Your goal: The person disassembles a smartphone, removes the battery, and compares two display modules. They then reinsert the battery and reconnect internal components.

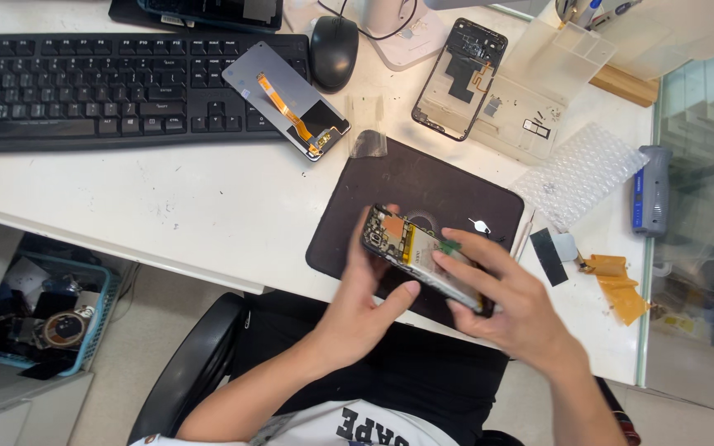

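— So, where is the phone (423,258)?
— Between both sets of fingers — the left hand (365,310) grips its near edge, the right hand (506,301) clasps its far end, above the dark mat (423,186).

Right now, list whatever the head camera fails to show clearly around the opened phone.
Head view only:
- Opened phone: lower end hidden by the right hand; near edge covered by the left hand.
- Its internal parts: too small and blurred to identify.
- Dark mat: near part hidden by both hands.
- Keyboard: cut off by the left edge.
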